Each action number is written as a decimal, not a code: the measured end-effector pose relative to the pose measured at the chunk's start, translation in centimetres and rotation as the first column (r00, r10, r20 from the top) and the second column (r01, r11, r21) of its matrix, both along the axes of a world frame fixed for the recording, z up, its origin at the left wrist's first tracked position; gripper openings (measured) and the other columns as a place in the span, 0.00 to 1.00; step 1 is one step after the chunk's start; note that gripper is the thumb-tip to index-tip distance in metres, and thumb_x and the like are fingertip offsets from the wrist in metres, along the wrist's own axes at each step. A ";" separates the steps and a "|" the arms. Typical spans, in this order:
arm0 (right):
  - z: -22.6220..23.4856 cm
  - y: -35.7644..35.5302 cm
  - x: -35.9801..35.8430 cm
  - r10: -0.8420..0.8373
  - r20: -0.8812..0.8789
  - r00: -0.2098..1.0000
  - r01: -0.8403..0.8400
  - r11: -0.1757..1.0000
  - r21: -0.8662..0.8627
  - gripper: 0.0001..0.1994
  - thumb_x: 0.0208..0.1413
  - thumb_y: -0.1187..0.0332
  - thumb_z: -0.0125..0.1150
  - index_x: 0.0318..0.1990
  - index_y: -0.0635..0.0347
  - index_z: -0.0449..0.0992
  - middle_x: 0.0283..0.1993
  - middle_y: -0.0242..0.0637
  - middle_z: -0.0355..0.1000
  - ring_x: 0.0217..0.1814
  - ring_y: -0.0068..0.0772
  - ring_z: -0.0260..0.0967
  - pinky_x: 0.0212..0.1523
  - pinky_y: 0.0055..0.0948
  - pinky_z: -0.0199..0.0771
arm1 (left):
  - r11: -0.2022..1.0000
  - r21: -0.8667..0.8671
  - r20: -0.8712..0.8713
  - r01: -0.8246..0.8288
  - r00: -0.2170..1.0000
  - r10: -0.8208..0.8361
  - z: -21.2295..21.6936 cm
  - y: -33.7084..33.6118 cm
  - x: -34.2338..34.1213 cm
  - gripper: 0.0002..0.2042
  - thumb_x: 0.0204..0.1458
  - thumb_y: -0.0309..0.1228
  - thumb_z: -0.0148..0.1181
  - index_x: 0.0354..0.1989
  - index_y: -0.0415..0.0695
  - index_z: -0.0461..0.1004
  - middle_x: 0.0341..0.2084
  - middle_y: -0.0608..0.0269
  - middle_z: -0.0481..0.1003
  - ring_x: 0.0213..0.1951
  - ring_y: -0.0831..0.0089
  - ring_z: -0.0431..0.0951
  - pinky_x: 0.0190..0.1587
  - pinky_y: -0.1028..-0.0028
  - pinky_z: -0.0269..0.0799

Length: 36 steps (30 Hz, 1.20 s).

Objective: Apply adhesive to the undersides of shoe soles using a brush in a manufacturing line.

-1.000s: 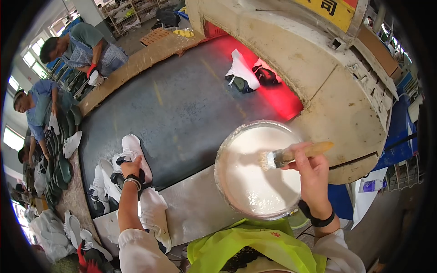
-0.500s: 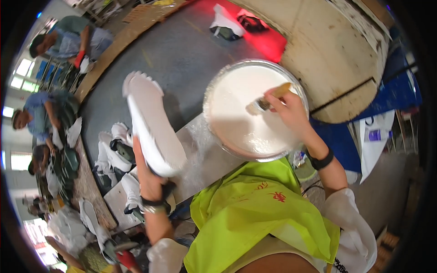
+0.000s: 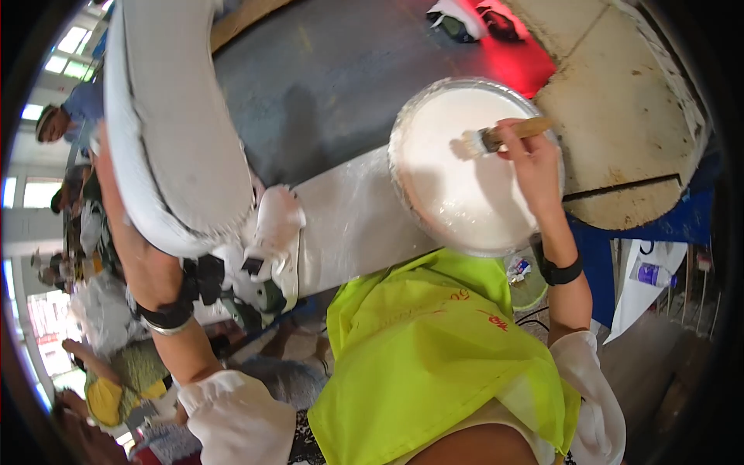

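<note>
My left hand (image 3: 130, 240) grips a white shoe upper (image 3: 174, 116) from its far left side, fingers partly hidden behind it. The upper looms large, its flat pale underside with a gathered rim turned up toward me. In my right hand (image 3: 535, 167) is a paintbrush, closed round the brush's wooden handle (image 3: 536, 126). The white-coated bristles (image 3: 471, 145) hang over or touch the white liquid (image 3: 465, 198); which of these I cannot tell. That liquid fills a wide round basin (image 3: 396, 147) with clear film round its rim.
More white shoe uppers (image 3: 279, 232) stand beside my left forearm. Beyond the basin runs a dark grey belt (image 3: 333, 77), with shoes (image 3: 457, 19) near a red-lit patch (image 3: 531, 66). A worn tan board (image 3: 620, 116) lies to the right. Co-workers sit at far left.
The held upper has come up closer to the camera, toward the left. My right hand keeps the brush at the basin, with its bristles now pointing left. The view has shifted.
</note>
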State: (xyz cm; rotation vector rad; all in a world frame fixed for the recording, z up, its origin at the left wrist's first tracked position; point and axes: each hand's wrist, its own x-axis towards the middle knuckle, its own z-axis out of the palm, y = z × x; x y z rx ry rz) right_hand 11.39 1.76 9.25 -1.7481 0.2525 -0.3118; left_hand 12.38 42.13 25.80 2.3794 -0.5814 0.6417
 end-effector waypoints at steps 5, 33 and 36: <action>0.8 -0.8 -0.8 0.020 0.047 0.999 -0.023 0.998 0.064 0.11 0.61 0.68 0.57 0.46 0.65 0.75 0.43 0.35 0.75 0.45 0.22 0.72 0.39 0.22 0.78 | 0.989 -0.004 -0.081 -0.151 0.985 0.150 -2.3 -2.2 -2.6 0.37 0.51 0.43 0.55 0.67 0.36 0.53 0.63 0.46 0.57 0.65 0.58 0.58 0.66 0.62 0.50; 1.7 5.1 2.8 0.048 0.228 0.972 -0.095 0.975 0.202 0.10 0.60 0.68 0.56 0.42 0.68 0.74 0.37 0.35 0.75 0.35 0.23 0.73 0.36 0.24 0.74 | 0.201 -0.674 -0.433 -0.711 0.159 -0.887 -21.1 -12.5 -5.9 0.26 0.62 0.50 0.41 0.57 0.41 0.65 0.44 0.54 0.75 0.41 0.64 0.78 0.42 0.70 0.77; 3.7 6.2 1.0 0.160 0.075 0.984 -0.174 0.946 0.275 0.12 0.61 0.66 0.55 0.42 0.69 0.73 0.37 0.36 0.74 0.36 0.24 0.74 0.36 0.24 0.76 | 0.314 -0.750 -0.493 -0.582 0.175 -0.852 -21.4 -12.5 -5.1 0.30 0.61 0.56 0.38 0.60 0.43 0.63 0.46 0.55 0.74 0.44 0.66 0.78 0.45 0.69 0.77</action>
